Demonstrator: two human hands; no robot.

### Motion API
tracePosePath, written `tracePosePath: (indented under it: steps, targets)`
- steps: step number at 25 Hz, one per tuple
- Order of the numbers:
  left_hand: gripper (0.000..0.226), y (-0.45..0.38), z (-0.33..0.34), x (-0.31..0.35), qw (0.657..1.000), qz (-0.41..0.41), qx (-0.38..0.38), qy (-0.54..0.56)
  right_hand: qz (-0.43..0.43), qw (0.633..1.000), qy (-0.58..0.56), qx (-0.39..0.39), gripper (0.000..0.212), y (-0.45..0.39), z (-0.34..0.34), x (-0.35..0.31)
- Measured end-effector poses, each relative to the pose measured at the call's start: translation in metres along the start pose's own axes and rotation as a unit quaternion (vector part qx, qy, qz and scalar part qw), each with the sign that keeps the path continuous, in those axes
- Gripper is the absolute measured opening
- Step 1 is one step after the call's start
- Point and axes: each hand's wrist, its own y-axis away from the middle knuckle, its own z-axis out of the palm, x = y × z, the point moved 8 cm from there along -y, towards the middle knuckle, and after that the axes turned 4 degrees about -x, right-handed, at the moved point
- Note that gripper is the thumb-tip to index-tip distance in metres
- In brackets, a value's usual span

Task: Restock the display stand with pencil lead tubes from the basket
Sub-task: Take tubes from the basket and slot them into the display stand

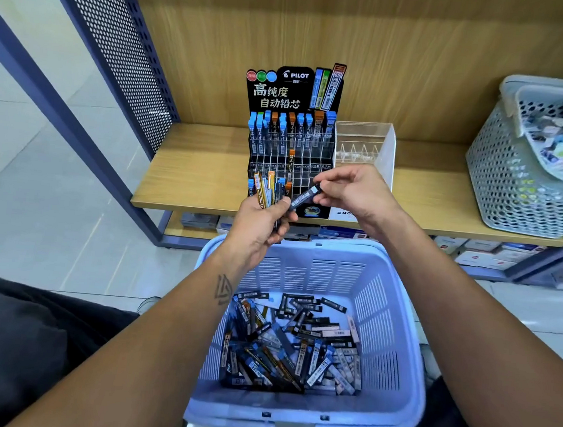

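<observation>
A: What sits closest to the camera?

B: A pale blue plastic basket [396,327] with slatted walls, right below the forearms. Its floor is covered with a loose heap of pencil lead tubes [295,345], dark bodies with blue, orange and grey caps, lying crossed every which way.

A: And the hands?

B: Both are raised above the basket's far rim, in front of the display stand. The left hand [261,225] has its fingers curled round a small bundle of tubes [268,189] that fan upward, yellow, orange and blue among them. The right hand [351,192] pinches a single dark tube [305,198] by its upper end between thumb and fingertips; the tube slants down toward the left hand, and its lower end reaches the left thumb.

A: Where is the stand?

B: The black Pilot display stand [295,90] is on a wooden shelf [191,170], just behind the hands. Its back row is filled with upright tubes; the lower rows of clear slots hold only a few on the left side, and many slots on the right are bare.

A: Anything around it?

B: A clear acrylic organizer [366,142] touches the stand's right side. Farther right on the shelf is a grey perforated basket [516,187] with another basket of mixed small items tilted inside. Boxes show on the shelf below.
</observation>
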Motion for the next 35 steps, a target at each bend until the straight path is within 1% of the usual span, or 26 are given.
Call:
tracePosePath:
  steps: [2, 6, 8, 11, 15, 20, 23, 29, 31, 33, 35]
  targets:
    - [0.015, -0.002, 0.0, -0.002, 1.0, -0.003, 0.004, 0.004, 0.001, 1.0, -0.014, -0.005, 0.016, 0.0, -0.004, 0.001]
    - [0.006, -0.004, 0.004, -0.004, 1.0, 0.0, 0.006, 0.003, -0.007, 0.999, -0.038, -0.014, 0.012, 0.001, -0.006, 0.004]
    - [0.006, -0.005, 0.005, -0.004, 1.0, 0.009, 0.01, 0.001, -0.015, 1.0, -0.02, -0.016, 0.011, 0.002, -0.007, 0.006]
    - [0.007, -0.005, 0.004, -0.004, 1.0, 0.012, 0.015, -0.004, -0.026, 0.999, 0.031, -0.013, 0.024, 0.002, -0.011, 0.01]
    - [0.012, -0.005, 0.004, -0.003, 1.0, 0.016, 0.022, -0.012, -0.03, 0.998, 0.049, -0.021, 0.028, 0.002, -0.012, 0.012]
    - [0.011, -0.005, 0.008, -0.004, 0.999, 0.018, 0.026, -0.017, -0.038, 0.998, 0.04, -0.031, 0.029, 0.006, -0.016, 0.01]
    - [0.011, -0.005, 0.012, -0.005, 0.999, 0.018, 0.02, -0.021, -0.049, 0.998, 0.029, -0.024, 0.031, 0.006, -0.021, 0.012]
    - [0.009, -0.007, 0.019, -0.014, 0.999, 0.016, 0.016, -0.034, -0.057, 0.998, -0.025, -0.007, 0.024, 0.007, -0.024, 0.01]
    - [0.01, -0.009, 0.023, -0.019, 0.999, 0.007, 0.01, -0.031, -0.071, 0.997, -0.001, 0.021, 0.024, 0.005, -0.032, 0.006]
    - [0.013, -0.012, 0.026, -0.021, 1.0, 0.002, 0.0, -0.023, -0.094, 0.991, 0.033, 0.084, 0.027, -0.002, -0.054, 0.0]
    - [0.017, -0.015, 0.026, -0.02, 1.0, 0.003, -0.012, -0.012, -0.112, 0.977, 0.096, 0.151, 0.026, -0.009, -0.079, -0.003]
